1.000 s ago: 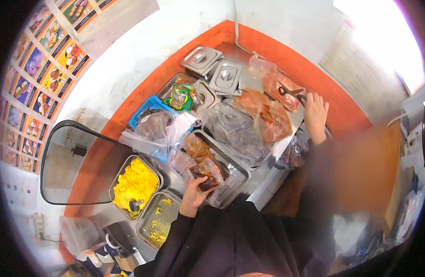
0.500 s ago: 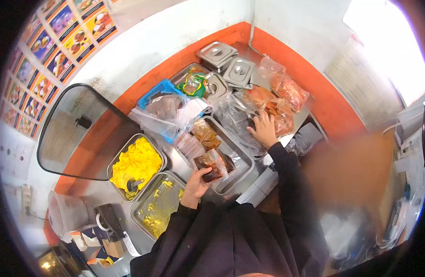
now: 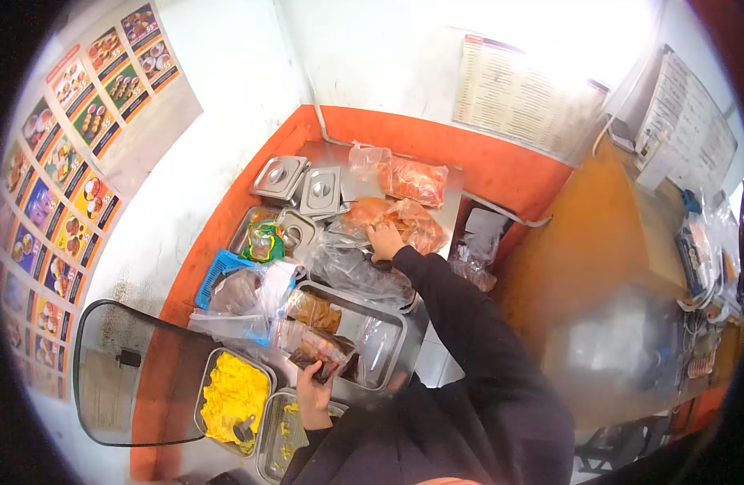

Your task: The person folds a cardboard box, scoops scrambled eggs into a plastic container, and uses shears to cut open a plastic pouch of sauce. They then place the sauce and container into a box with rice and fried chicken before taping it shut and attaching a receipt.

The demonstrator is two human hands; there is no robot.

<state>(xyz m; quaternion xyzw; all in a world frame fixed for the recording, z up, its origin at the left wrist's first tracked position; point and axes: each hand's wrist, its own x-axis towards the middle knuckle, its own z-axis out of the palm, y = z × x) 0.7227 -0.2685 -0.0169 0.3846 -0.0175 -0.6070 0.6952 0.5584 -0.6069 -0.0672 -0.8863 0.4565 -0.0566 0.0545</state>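
My left hand [image 3: 314, 398] is closed around the lower edge of a clear plastic bag of dark brown sauce [image 3: 327, 349], which it holds tilted over the left side of a steel tray [image 3: 394, 356]. A bag of lighter brown sauce [image 3: 314, 312] lies just beyond it. Farther off, my right hand [image 3: 384, 241] reaches across crumpled clear plastic bags [image 3: 347, 267]. Its fingers are apart and rest at the near-left edge of a bag of orange-red food [image 3: 419, 229]; the fingertips are partly hard to make out. Another orange-red bag [image 3: 418, 179] lies behind.
Lidded steel containers [image 3: 320, 190] stand in the back corner, near a green-and-yellow bag [image 3: 265, 241]. A blue basket [image 3: 218, 279] holds plastic bags. To the left are a tray of yellow food [image 3: 233, 392], a second tray [image 3: 268, 444] with yellow scraps and a dark mesh screen [image 3: 113, 376].
The view has swung to the right. My left hand keeps hold of the dark sauce bag. My right hand stays by the orange-red bag, its fingers now looking less spread.
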